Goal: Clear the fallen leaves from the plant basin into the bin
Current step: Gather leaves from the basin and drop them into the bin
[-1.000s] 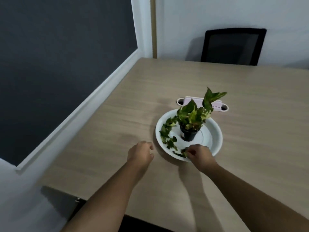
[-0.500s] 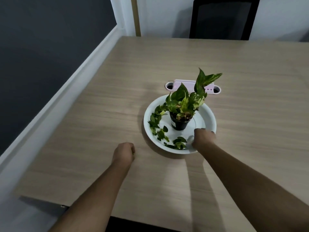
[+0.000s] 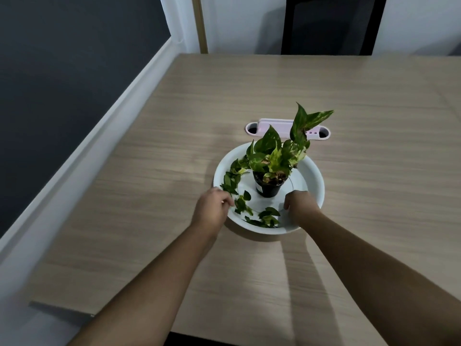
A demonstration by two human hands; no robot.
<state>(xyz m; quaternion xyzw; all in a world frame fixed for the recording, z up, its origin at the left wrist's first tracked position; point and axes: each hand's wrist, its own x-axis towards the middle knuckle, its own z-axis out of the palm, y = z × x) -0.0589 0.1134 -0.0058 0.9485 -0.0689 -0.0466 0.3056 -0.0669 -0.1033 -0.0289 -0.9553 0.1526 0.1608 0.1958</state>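
A white round plant basin [image 3: 317, 182] sits mid-table with a small leafy plant [image 3: 275, 156] in a black pot [image 3: 269, 189] at its centre. Several fallen leaves [image 3: 231, 181] lie along the basin's left side, and more fallen leaves [image 3: 267, 219] lie at the front. My left hand [image 3: 211, 209] is at the left front rim, fingertips pinched on leaves there. My right hand [image 3: 300, 204] reaches over the front right rim, fingers curled down onto the basin floor beside the pot. What it holds is hidden. No bin is in view.
A pale pink cable grommet [image 3: 287, 128] is set into the wooden table [image 3: 374, 146] just behind the basin. A black chair [image 3: 329, 26] stands at the far edge. A dark wall panel with a white ledge [image 3: 104, 136] runs along the table's left side.
My left hand came off the table to the basin's left rim, onto the leaves. My right hand shifted from the front leaves to the right, beside the pot.
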